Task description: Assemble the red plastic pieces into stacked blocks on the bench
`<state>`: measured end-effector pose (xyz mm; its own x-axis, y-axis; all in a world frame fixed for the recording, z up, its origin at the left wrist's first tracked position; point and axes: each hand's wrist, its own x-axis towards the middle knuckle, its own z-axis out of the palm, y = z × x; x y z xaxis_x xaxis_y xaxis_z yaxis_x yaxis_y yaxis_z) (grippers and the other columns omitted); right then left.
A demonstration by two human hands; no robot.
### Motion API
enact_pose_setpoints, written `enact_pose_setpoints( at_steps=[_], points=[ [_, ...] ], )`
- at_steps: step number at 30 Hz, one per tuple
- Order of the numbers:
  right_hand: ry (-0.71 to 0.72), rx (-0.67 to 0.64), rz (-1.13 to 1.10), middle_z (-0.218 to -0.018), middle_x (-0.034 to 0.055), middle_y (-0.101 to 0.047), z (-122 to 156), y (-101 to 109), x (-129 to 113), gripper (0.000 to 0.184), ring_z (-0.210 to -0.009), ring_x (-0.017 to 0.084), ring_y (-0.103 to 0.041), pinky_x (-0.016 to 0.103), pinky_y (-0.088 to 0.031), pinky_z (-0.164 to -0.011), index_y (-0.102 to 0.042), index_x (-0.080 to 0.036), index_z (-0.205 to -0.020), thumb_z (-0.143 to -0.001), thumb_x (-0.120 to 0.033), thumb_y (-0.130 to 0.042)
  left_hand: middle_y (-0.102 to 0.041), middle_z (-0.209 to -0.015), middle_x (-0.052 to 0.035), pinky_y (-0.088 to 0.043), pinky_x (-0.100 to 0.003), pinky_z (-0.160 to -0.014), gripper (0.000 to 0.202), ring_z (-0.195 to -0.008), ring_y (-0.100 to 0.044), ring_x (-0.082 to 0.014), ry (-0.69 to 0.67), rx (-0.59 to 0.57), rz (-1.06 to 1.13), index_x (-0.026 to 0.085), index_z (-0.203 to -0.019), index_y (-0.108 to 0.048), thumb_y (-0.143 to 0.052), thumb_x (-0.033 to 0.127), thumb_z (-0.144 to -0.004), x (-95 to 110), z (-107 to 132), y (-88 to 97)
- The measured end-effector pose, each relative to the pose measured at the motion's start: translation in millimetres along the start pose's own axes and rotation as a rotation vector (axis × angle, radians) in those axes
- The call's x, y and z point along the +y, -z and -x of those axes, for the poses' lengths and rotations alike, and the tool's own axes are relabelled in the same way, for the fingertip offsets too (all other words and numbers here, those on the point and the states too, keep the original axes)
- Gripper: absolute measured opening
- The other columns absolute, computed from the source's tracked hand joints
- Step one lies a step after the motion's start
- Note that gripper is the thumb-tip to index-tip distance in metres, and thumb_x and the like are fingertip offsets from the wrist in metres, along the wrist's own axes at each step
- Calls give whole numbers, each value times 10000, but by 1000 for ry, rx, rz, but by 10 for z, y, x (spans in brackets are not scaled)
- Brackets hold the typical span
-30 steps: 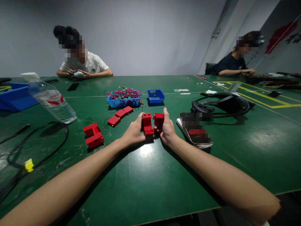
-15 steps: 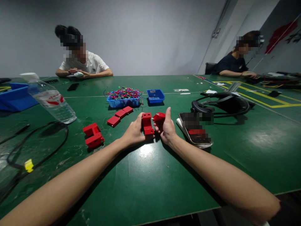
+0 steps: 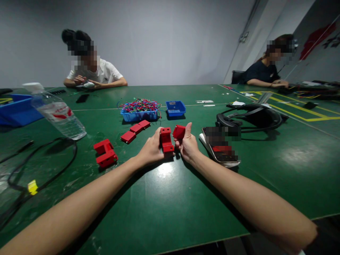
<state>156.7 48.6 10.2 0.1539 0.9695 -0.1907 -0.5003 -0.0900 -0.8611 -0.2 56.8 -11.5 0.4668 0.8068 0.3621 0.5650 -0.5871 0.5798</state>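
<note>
My left hand (image 3: 152,147) is closed around a red U-shaped block (image 3: 166,140) with round holes, its notch facing right. Just to the right, my right hand (image 3: 189,145) grips a flat red square piece (image 3: 179,132) between thumb and fingers. A narrow gap separates the two parts, and some fingers of each hand are hidden behind them. Left of my hands, another red notched block (image 3: 105,153) lies on the green table (image 3: 170,212). Flat red squares (image 3: 135,129) with small metal pins form a slanting row beyond it.
A blue tray (image 3: 140,115) heaped with coloured wires and a smaller blue tray (image 3: 175,109) stand beyond my hands. Phones (image 3: 221,150) and a black headset (image 3: 249,118) lie right. A bottle (image 3: 60,113) and black cable (image 3: 53,180) are left. Two people sit across the table.
My right hand has turned the red square piece, so its flat face now shows more towards me. My left hand and its block have hardly moved.
</note>
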Motion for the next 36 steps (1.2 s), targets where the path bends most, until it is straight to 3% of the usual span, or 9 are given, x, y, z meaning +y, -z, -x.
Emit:
enact_pose_setpoints(
  at_steps=[11,20,24,29,32,36],
  points=[
    [30,49,-26,-457,-34,-544,22,-16,4,634,-321,50,-433,160,-305,-306,-537,-177,-682,-736,-809,-515,-567,-1320,-212,-503,-494,-957,1060,-1115,-647,-345,15,1,-23,160,-1447,-177,-793,502,-655,14,3,6],
    [1,69,-75,-458,-21,-525,-47,26,25,631,-318,74,-410,201,-347,-332,-506,-204,-665,-848,-787,-350,-617,-1237,-155,-524,-476,-904,1017,-1013,-684,-309,33,1,12,218,-1445,-217,-805,455,-650,75,5,28],
    [-20,40,-94,-454,-28,-516,-42,27,8,635,-312,67,-375,200,-334,-340,-498,-206,-663,-844,-795,-346,-616,-1240,-167,-521,-481,-916,1022,-1036,-677,-315,40,-4,4,198,-1447,-204,-800,450,-657,79,4,27],
    [-43,53,-117,-459,1,-561,-52,32,18,593,-327,81,-440,187,-321,-333,-537,-184,-711,-918,-701,-335,-579,-1304,-201,-506,-496,-950,1035,-1109,-648,-338,21,-2,-16,168,-1443,-193,-794,478,-659,51,3,22],
    [-34,20,-140,-497,3,-604,-62,38,25,473,-347,82,-479,179,-345,-348,-545,-181,-772,-921,-620,-453,-581,-1297,-208,-513,-495,-938,1030,-1102,-652,-340,7,4,-25,158,-1440,-197,-789,485,-664,37,2,19],
    [22,-37,-130,-595,-31,-657,-50,45,23,312,-376,73,-518,159,-353,-352,-526,-206,-880,-794,-444,-709,-576,-1305,-208,-516,-492,-939,1034,-1100,-654,-339,-2,7,-21,164,-1440,-198,-788,506,-663,36,0,14]
  ],
)
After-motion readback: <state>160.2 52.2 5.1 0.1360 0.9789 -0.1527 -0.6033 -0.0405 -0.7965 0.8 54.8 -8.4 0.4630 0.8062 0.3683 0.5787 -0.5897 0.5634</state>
